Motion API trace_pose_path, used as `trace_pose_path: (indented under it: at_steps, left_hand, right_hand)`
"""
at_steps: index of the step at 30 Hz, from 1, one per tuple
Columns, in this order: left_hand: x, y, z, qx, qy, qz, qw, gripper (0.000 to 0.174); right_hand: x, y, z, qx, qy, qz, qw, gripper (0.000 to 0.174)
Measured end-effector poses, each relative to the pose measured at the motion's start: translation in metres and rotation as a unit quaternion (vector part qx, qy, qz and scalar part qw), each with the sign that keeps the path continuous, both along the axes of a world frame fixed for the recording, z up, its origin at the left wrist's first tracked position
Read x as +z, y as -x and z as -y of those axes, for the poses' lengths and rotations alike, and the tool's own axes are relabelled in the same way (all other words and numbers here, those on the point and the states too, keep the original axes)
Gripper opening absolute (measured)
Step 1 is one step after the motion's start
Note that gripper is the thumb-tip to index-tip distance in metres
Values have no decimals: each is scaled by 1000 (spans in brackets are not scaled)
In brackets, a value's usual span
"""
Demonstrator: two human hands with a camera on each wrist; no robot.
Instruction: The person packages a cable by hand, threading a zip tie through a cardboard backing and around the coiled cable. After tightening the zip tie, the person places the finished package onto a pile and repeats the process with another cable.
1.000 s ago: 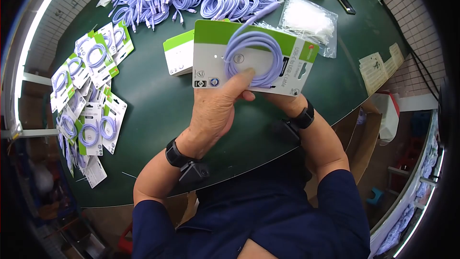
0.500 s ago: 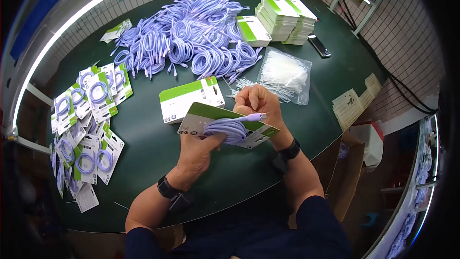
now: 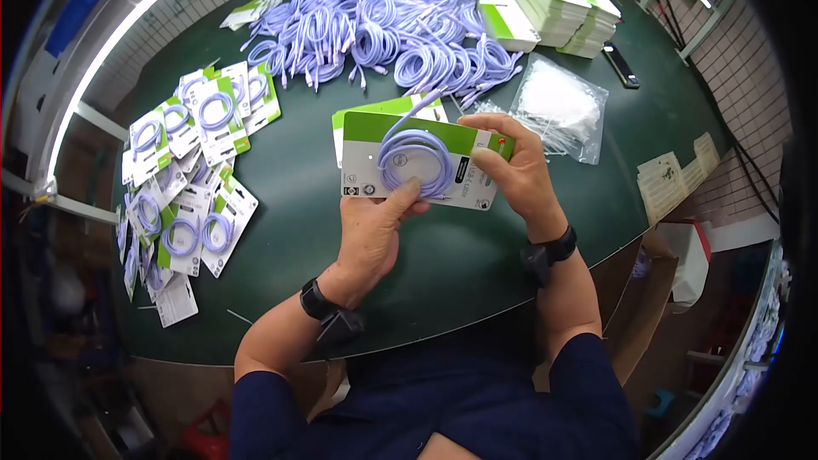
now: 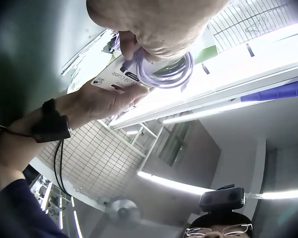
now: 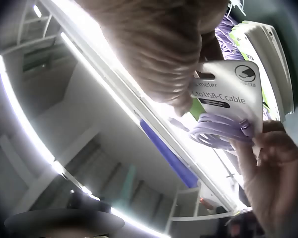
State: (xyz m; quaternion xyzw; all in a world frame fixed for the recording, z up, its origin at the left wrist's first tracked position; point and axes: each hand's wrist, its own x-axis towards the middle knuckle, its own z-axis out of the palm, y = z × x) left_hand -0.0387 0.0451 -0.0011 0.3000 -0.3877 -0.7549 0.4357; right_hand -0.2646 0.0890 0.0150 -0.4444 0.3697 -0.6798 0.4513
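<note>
Green table (image 3: 290, 204) | tiled wall (image 3: 166, 30), apparently | left hand (image 3: 372, 230) and right hand (image 3: 515, 170) grip cable card (image 3: 366, 172)

The card (image 3: 365, 174) now faces up; right hand (image 3: 515, 174) grips its edge.

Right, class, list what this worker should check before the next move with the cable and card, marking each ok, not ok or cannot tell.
1. Both hands hold the green-and-white packaging card: ok; left hand at its lower edge, right hand at its right end.
2. The coiled lilac cable lies flat on the card's face: ok; the left thumb presses it.
3. Cable fastened to the card: cannot tell.
4. The loose end tucked in: not ok; it sticks out past the card's top edge.
</note>
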Motion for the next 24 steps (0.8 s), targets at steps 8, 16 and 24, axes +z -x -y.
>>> trace_pose_path:
  at_steps: [8, 16, 24]
  left_hand:
    - [-6, -58, 12, 174, 326, 135, 920, 51]
    - [31, -57, 30, 1, 648, 458, 609, 56]
    - [-6, -40, 31, 53, 694, 428, 576, 51]
  right_hand:
    - [-10, -9, 1, -39, -50, -230, 971, 24]
    - [-15, -24, 1, -2, -30, -326, 945, 25]
    - [-17, -42, 3, -91, 130, -393, 906, 32]
